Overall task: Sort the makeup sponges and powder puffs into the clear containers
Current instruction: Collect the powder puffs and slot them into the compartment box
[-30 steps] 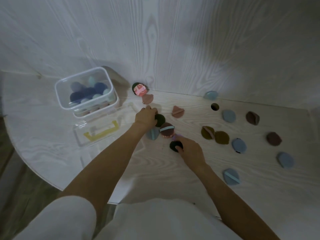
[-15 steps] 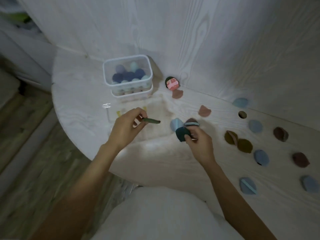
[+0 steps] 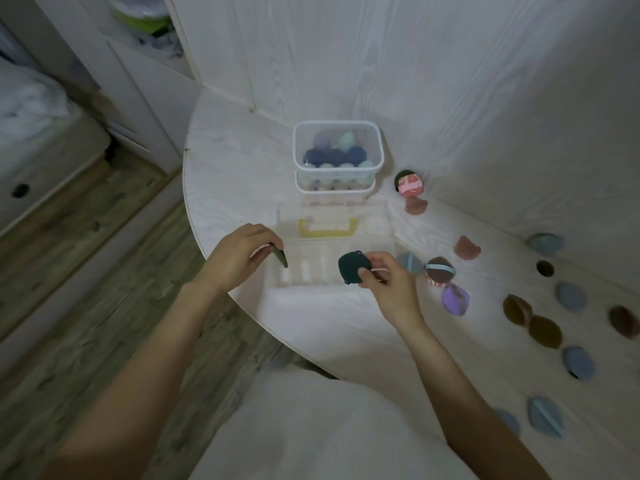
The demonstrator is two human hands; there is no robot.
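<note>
My left hand [image 3: 239, 259] pinches a flat dark green powder puff [image 3: 280, 258] edge-on near the table's left rim. A second dark green powder puff [image 3: 350, 267] is gripped by my right hand [image 3: 388, 278], its face toward me. Both hover over an open clear container [image 3: 332, 268] with a yellow handle [image 3: 327, 227]. Behind it stand two stacked clear containers [image 3: 337, 157]; the top one holds blue, purple and teal makeup sponges. Several loose puffs lie to the right, among them a purple puff [image 3: 456, 299] and a brown puff with a blue ribbon [image 3: 440, 271].
The white table [image 3: 242, 188] ends in a curved edge at the left, with wooden floor below. A white wall stands close behind the containers. A hole [image 3: 544, 268] opens in the tabletop at the right. More blue, olive and brown puffs [image 3: 545, 331] are scattered far right.
Both hands lifted a dark green puff off the table and carried it left over the open container. The view swung left, and a purple puff is uncovered where my right hand was.
</note>
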